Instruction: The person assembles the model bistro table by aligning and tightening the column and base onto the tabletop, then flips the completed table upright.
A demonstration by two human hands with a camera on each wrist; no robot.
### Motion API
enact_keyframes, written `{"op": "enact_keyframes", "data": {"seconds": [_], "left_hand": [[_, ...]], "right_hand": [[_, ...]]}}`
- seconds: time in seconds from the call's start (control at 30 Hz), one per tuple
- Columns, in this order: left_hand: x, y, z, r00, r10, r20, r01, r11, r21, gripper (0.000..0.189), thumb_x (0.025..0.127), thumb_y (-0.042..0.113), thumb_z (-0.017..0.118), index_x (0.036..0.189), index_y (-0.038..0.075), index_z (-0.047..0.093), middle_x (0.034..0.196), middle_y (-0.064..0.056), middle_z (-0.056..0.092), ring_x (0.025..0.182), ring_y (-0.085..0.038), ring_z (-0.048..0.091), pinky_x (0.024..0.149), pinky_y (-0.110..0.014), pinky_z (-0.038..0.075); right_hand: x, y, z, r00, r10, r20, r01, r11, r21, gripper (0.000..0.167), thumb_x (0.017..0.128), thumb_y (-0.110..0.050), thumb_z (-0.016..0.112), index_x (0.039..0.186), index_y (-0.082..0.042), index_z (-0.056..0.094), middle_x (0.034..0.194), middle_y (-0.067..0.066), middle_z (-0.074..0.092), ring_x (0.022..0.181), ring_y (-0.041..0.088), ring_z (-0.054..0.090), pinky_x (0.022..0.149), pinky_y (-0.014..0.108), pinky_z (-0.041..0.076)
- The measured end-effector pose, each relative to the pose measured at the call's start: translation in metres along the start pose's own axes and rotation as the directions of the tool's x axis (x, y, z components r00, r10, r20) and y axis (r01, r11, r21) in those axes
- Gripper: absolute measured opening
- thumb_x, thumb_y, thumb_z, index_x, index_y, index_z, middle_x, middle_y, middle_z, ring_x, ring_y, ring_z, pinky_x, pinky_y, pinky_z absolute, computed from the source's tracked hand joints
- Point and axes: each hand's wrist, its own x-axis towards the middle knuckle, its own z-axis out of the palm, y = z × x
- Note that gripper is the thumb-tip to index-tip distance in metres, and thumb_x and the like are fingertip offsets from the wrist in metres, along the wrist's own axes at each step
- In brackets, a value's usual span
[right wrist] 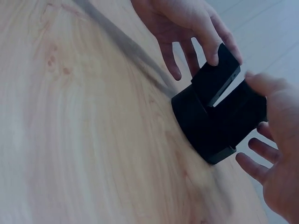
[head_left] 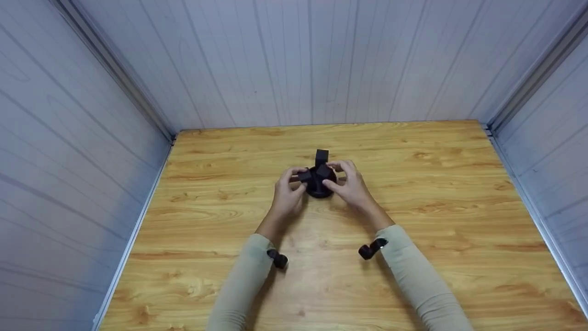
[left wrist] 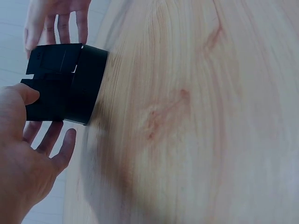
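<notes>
A black round-based object with several upright blocks stands on the wooden table; its round base (head_left: 319, 189) sits near the middle. My left hand (head_left: 287, 195) pinches the left block (head_left: 304, 176) between thumb and fingers. On the other side, my right hand (head_left: 353, 187) grips the right block (head_left: 324, 172), thumb in front and fingers behind. A rear block (head_left: 322, 156) rises untouched between the hands. In the left wrist view the base's smooth side wall (left wrist: 88, 86) rests right at the tabletop. The right wrist view shows a gap between two blocks above the base (right wrist: 191, 119).
The wood-grain tabletop (head_left: 220, 216) spreads around the hands. White panel walls enclose it at the back (head_left: 294, 64), left (head_left: 69, 174) and right (head_left: 560, 138). A small black camera sits on each sleeve, left (head_left: 279, 260) and right (head_left: 367, 251).
</notes>
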Motion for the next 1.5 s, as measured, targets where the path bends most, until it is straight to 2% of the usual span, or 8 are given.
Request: {"op": "enact_keyframes", "data": {"seconds": [0.27,0.53,0.7,0.87,1.0,1.23,1.4,1.5], "left_hand": [[0.0,0.0,0.0,1.0,-0.009,-0.008,0.009,1.0,0.002,0.036,0.1,-0.008,0.07,0.134,0.003,0.072,0.144,-0.023,0.071,0.131,-0.041,0.074,0.11,-0.05,0.064],[0.0,0.0,0.0,1.0,-0.028,-0.005,0.028,1.0,-0.003,0.036,0.1,-0.008,0.069,0.134,0.004,0.072,0.145,-0.021,0.07,0.13,-0.038,0.072,0.108,-0.046,0.064],[-0.001,0.0,0.0,1.0,-0.012,0.004,0.012,1.0,0.006,0.036,0.101,-0.007,0.07,0.135,0.004,0.072,0.144,-0.021,0.071,0.132,-0.038,0.072,0.111,-0.049,0.063],[-0.001,-0.001,-0.001,1.0,0.01,0.001,-0.01,1.0,0.019,0.035,0.102,-0.007,0.07,0.134,0.004,0.072,0.144,-0.021,0.072,0.133,-0.038,0.071,0.114,-0.052,0.061],[0.0,-0.001,-0.001,1.0,0.016,-0.007,-0.016,1.0,0.001,0.035,0.101,-0.008,0.07,0.133,0.004,0.072,0.144,-0.021,0.072,0.132,-0.038,0.071,0.113,-0.052,0.062],[0.001,-0.002,-0.001,1.0,0.01,-0.003,-0.01,1.0,0.004,0.035,0.1,-0.009,0.069,0.133,0.004,0.072,0.143,-0.02,0.073,0.131,-0.036,0.072,0.111,-0.049,0.063],[0.0,-0.001,-0.002,1.0,0.005,-0.001,-0.005,1.0,-0.002,0.036,0.1,-0.009,0.069,0.133,0.004,0.072,0.142,-0.021,0.073,0.13,-0.037,0.073,0.11,-0.049,0.063],[0.0,0.0,-0.003,1.0,0.016,-0.002,-0.016,1.0,0.006,0.035,0.1,-0.009,0.069,0.133,0.003,0.072,0.143,-0.021,0.073,0.132,-0.038,0.072,0.112,-0.051,0.062]], "right_hand": [[0.0,0.0,-0.001,0.998,-0.008,0.067,0.003,0.997,0.072,0.042,0.106,0.004,0.07,0.148,-0.002,0.071,0.151,0.025,0.063,0.142,0.043,0.064,0.117,0.057,0.059],[0.001,0.004,0.0,0.997,0.03,-0.066,-0.027,0.998,0.051,0.03,0.098,0.007,0.08,0.126,0.005,0.073,0.139,0.028,0.074,0.112,0.043,0.074,0.084,0.015,0.059],[0.001,0.005,-0.003,0.997,0.049,-0.064,-0.046,0.998,0.043,0.031,0.097,0.002,0.085,0.124,0.004,0.07,0.136,0.025,0.074,0.114,0.04,0.073,0.089,0.027,0.064],[0.001,0.004,-0.008,1.0,0.021,-0.016,-0.021,0.999,0.033,0.043,0.1,-0.004,0.084,0.139,0.001,0.069,0.146,0.024,0.065,0.136,0.041,0.062,0.11,0.058,0.062],[0.002,0.0,-0.013,0.998,-0.025,0.05,0.022,0.998,0.061,0.046,0.103,0.002,0.075,0.148,-0.001,0.068,0.158,0.029,0.057,0.151,0.045,0.056,0.119,0.065,0.056],[0.003,0.001,-0.016,0.992,-0.047,0.117,0.045,0.999,0.015,0.051,0.099,0.011,0.065,0.148,-0.003,0.072,0.165,0.03,0.056,0.143,0.044,0.064,0.104,0.046,0.066],[0.003,0.005,-0.017,0.997,-0.035,0.074,0.036,0.999,-0.007,0.045,0.099,0.006,0.076,0.142,-0.003,0.076,0.148,0.025,0.07,0.118,0.031,0.071,0.09,0.024,0.06],[0.003,0.006,-0.018,0.999,-0.012,0.041,0.012,1.0,0.002,0.043,0.097,0.0,0.085,0.139,-0.003,0.078,0.137,0.022,0.074,0.104,0.023,0.068,0.088,0.022,0.059]]}}
